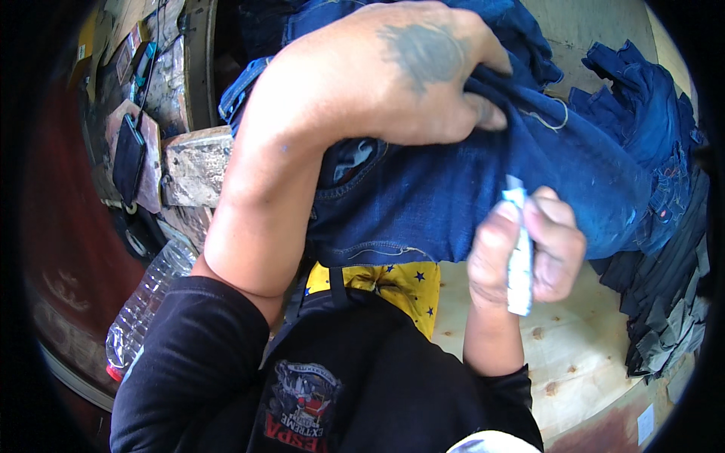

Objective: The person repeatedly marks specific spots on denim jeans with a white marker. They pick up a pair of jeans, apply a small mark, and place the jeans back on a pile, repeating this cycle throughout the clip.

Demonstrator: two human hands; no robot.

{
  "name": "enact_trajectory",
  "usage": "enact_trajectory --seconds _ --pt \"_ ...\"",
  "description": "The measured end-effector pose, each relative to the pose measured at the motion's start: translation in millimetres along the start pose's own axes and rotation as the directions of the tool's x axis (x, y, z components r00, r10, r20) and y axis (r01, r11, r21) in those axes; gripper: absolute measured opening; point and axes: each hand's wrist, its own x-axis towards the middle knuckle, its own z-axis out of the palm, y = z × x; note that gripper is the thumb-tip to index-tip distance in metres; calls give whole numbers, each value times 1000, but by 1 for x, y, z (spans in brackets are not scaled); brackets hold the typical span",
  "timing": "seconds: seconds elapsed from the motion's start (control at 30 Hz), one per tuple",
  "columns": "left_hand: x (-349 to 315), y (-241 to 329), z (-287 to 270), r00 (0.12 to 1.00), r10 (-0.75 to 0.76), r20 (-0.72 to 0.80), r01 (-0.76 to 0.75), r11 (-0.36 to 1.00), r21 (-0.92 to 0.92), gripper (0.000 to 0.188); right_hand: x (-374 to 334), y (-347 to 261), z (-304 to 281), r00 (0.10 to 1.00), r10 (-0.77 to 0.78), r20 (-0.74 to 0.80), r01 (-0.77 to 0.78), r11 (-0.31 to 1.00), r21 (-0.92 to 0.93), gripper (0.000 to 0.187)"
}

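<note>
A pair of blue jeans (408, 204) lies spread across my lap, with a pocket opening and stitched edges showing. My left hand (408, 72) reaches over from the left and grips a fold of the denim between thumb and fingers. A loose pale thread (550, 121) curls on the cloth to the right of that thumb. In my closed right hand (525, 245) is a slim, light-blue utility knife (519, 260), slightly blurred. Its grey tip points away from me, close over the jeans and below the left thumb.
More blue denim (642, 98) is heaped at the far right, above dark grey cloth (664, 317). A pale wooden board (566, 355) lies below. To the left are a worn wooden bench (198, 166), a dark phone-like object (130, 158) and a clear plastic bottle (151, 302).
</note>
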Motion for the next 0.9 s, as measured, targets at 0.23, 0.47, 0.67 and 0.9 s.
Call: enact_trajectory --seconds 0.23,0.47,0.67,0.9 --pt "6 -2 11 997 65 -45 -63 996 60 41 6 -5 -4 996 -35 76 32 999 44 28" --pt "4 6 15 971 46 -234 -27 996 84 27 4 4 14 988 -17 152 61 956 -288 15" --pt "9 11 7 987 -21 -157 28 999 38 26 12 3 18 989 14 147 28 960 -280 15" --pt "13 1 1 990 2 -138 -12 997 -76 26 12 1 15 993 19 117 9 972 -234 17"
